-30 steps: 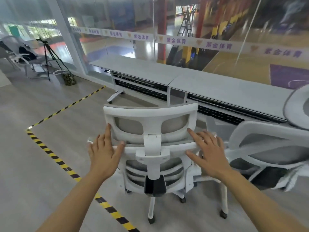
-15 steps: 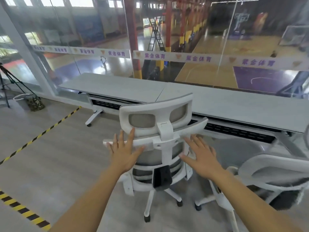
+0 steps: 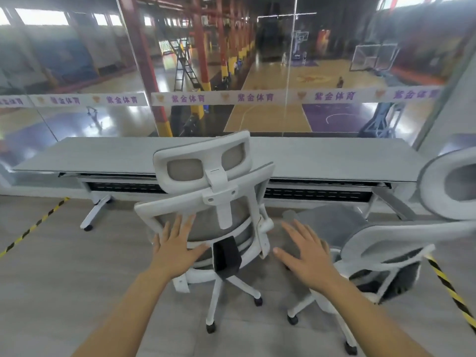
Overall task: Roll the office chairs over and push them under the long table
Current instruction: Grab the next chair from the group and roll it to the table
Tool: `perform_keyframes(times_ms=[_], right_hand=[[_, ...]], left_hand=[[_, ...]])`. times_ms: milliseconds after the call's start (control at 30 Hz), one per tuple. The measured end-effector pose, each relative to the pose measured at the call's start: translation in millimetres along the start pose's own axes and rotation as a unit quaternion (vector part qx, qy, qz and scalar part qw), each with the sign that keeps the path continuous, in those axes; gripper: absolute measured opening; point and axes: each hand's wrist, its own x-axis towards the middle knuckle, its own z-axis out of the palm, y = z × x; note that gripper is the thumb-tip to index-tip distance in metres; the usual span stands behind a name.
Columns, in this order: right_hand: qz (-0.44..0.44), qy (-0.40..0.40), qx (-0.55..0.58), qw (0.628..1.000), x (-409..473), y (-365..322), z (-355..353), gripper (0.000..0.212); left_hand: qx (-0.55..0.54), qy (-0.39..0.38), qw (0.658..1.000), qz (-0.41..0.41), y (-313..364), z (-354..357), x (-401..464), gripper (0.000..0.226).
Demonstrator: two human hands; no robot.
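A white office chair (image 3: pixel 213 191) with grey mesh back and headrest stands in front of me, its back toward me, close to the long grey table (image 3: pixel 103 157). My left hand (image 3: pixel 175 248) lies flat with straight fingers on the left of the chair's backrest. My right hand (image 3: pixel 306 253) is open with spread fingers, just right of the backrest, apart from it. A second white chair (image 3: pixel 391 243) stands at the right, turned sideways.
A glass wall runs behind the table, with a sports hall beyond. Yellow-black floor tape (image 3: pixel 33 226) lies at the left, and another tape strip (image 3: pixel 450 289) at the right. The table's wheeled leg (image 3: pixel 94 213) stands left of the chair. Grey floor lies around me.
The chair has rolled forward, closer to the table's edge, and I have followed. My right hand has come off the backrest and now hovers beside it.
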Motion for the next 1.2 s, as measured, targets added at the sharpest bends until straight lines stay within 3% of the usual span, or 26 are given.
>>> perform_keyframes(times_ms=[233, 300, 400, 633, 733, 900, 1033, 1200], right_hand=[[0.138, 0.129, 0.052, 0.981, -130.4, 8.6, 2.7, 0.083], [0.178, 0.165, 0.056, 0.968, -174.4, 12.5, 7.1, 0.075], [0.254, 0.201, 0.053, 0.945, -242.6, 18.0, 7.6, 0.068], [0.382, 0.316, 0.099, 0.863, -395.6, 44.8, -27.2, 0.081], [0.407, 0.364, 0.122, 0.829, -448.8, 72.2, -43.1, 0.083], [0.445, 0.404, 0.157, 0.783, -530.9, 139.5, -77.4, 0.068], [0.461, 0.43, 0.165, 0.759, -599.8, 193.8, -112.5, 0.058], [0.493, 0.437, 0.161, 0.735, -658.3, 257.2, -139.7, 0.062]], left_hand=[[-0.113, -0.104, 0.97, 0.189, 69.1, 31.4, -69.7, 0.077], [-0.136, -0.135, 0.952, 0.24, 90.2, 43.8, -94.0, 0.076], [-0.143, -0.188, 0.924, 0.3, 123.2, 65.0, -134.3, 0.076], [-0.178, -0.281, 0.844, 0.421, 229.9, 103.4, -230.0, 0.08], [-0.173, -0.32, 0.82, 0.442, 281.3, 127.4, -270.5, 0.077], [-0.14, -0.38, 0.795, 0.452, 381.0, 173.8, -346.4, 0.073], [-0.113, -0.384, 0.773, 0.493, 468.2, 208.1, -401.2, 0.075], [-0.084, -0.392, 0.753, 0.522, 541.8, 251.7, -453.4, 0.075]])
